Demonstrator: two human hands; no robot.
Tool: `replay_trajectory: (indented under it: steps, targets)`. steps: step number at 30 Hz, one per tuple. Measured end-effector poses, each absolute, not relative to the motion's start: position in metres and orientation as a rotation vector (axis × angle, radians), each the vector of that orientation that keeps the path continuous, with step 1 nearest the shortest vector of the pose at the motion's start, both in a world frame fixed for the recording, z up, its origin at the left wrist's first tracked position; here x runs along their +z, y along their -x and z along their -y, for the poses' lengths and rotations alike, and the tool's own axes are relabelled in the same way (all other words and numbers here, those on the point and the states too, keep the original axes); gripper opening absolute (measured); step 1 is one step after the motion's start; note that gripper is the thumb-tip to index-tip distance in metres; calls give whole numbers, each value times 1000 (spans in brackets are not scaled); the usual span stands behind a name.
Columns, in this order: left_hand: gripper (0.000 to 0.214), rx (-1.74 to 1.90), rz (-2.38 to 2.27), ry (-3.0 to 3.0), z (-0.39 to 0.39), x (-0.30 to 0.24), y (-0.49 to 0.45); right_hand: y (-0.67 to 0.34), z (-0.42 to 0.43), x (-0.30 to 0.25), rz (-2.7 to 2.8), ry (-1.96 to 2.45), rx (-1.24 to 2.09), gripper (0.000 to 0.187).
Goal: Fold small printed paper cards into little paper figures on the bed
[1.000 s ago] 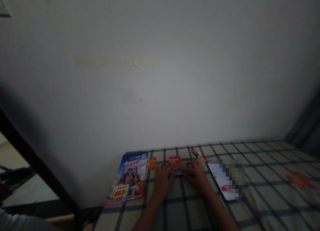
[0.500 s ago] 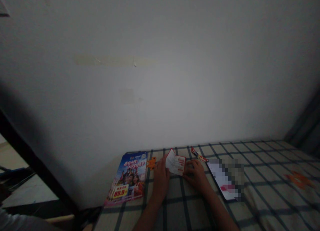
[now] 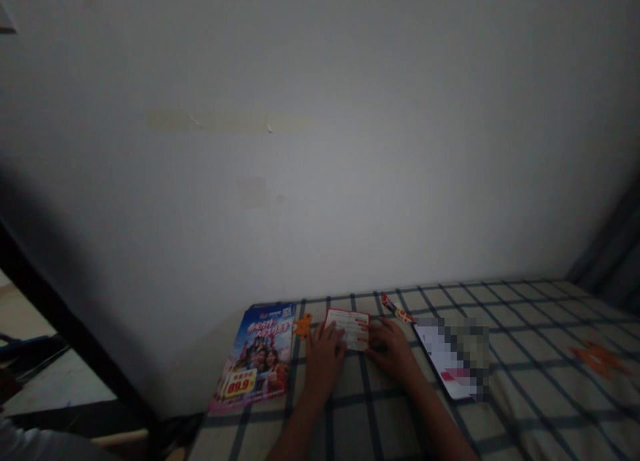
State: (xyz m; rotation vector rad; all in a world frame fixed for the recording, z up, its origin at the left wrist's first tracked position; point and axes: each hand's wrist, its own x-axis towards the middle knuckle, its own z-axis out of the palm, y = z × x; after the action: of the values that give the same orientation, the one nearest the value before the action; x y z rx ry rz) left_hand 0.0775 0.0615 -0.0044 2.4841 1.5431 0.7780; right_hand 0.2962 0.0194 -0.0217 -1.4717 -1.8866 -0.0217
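Observation:
A small white sheet of paper with a red border and red printed marks (image 3: 356, 328) lies nearly flat on the checked cloth. My left hand (image 3: 324, 354) rests on its left part, fingers spread out over the paper. At the right edge, my right hand (image 3: 391, 346) has its fingers curled, with thumb and fingertips closed on the lower right corner. Part of the paper's left side is hidden under the left fingers. Just left of my left hand is a small orange cutout shape (image 3: 302, 326).
A stack of colourful flyers (image 3: 260, 354) lies at the left. To the right are a red-and-white wrapper strip (image 3: 399, 310) and a phone with a lit, partly blurred screen (image 3: 440, 354). The checked cloth (image 3: 530, 341) meets a bare wall (image 3: 375, 148) behind.
The paper's raised left flap has come down flat. My left hand has opened and spread its fingers over it. My right hand has stayed at the right edge.

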Motion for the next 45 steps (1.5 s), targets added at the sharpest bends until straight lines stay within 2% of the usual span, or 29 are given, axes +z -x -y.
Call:
replay_trajectory:
  steps: [6,11,19,27,33,39,45]
  targets:
    - [41,762,-1546,-2496,-57,3,-78,-294,-18,-21,1897,1450,-88,28]
    - [31,777,-1523,-2465,-50,10,-80,-289,-12,-15,1984,1424,-30,37]
    - [27,811,-1484,-2478,-55,0,-78,-289,-9,-12,1995,1464,149,30]
    - [40,726,-1477,-2536,-58,-7,-79,-291,-13,-15,1955,1364,82,22]
    - [38,745,-1466,-2512,-55,-1,-79,-293,-16,-21,1832,1361,67,32]
    - [37,732,-1493,-2496,-49,6,-80,-296,-21,-24,1785,1440,102,18]
    - [36,746,-1475,-2503,-48,7,-80,-297,-24,-25,1905,1393,-52,11]
